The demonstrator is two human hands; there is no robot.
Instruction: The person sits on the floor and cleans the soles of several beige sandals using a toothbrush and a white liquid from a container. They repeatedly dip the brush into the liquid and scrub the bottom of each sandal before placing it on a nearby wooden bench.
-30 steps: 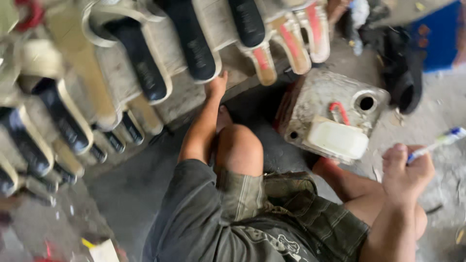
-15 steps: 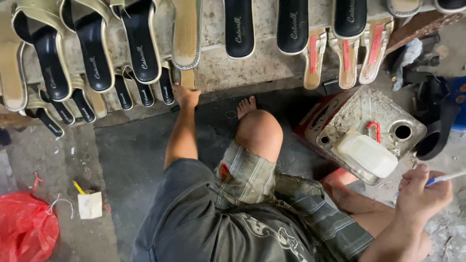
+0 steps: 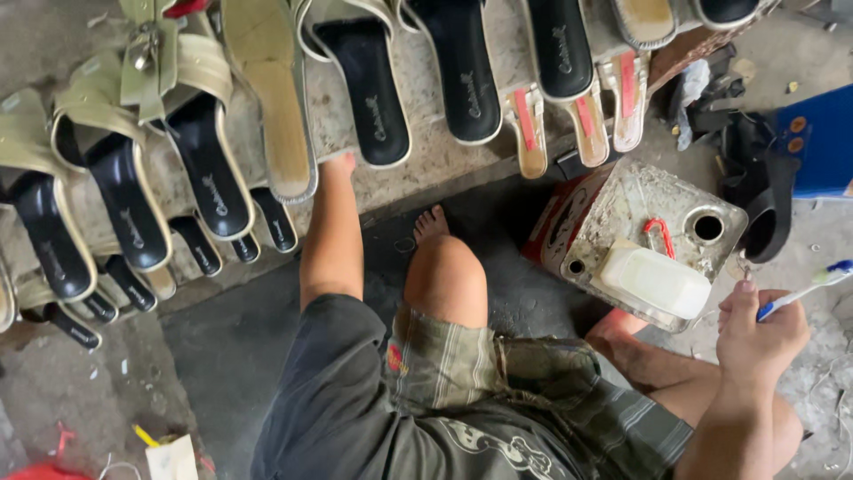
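My left hand (image 3: 338,165) reaches forward to a row of sandals on a concrete ledge and touches the lower end of a tan sole (image 3: 271,98); its fingers are partly hidden under that sole. A black-insole sandal (image 3: 369,84) lies just to the right of it. My right hand (image 3: 760,324) is at the lower right, closed on a toothbrush (image 3: 813,284) with a blue and white handle pointing right. A metal can (image 3: 640,240) lies on its side by my right knee, with a white plastic tub (image 3: 656,283) on top of it.
Several black and gold sandals (image 3: 133,204) lean on the ledge at left, and pink-strapped soles (image 3: 577,116) at the upper right. A blue box (image 3: 822,142) and black rags (image 3: 760,191) sit at the far right. A red bag (image 3: 35,467) lies at the bottom left.
The view has swung and moved closer to the ledge. My left hand has reached further up to the tan sole. My right hand still holds the toothbrush, now slightly higher.
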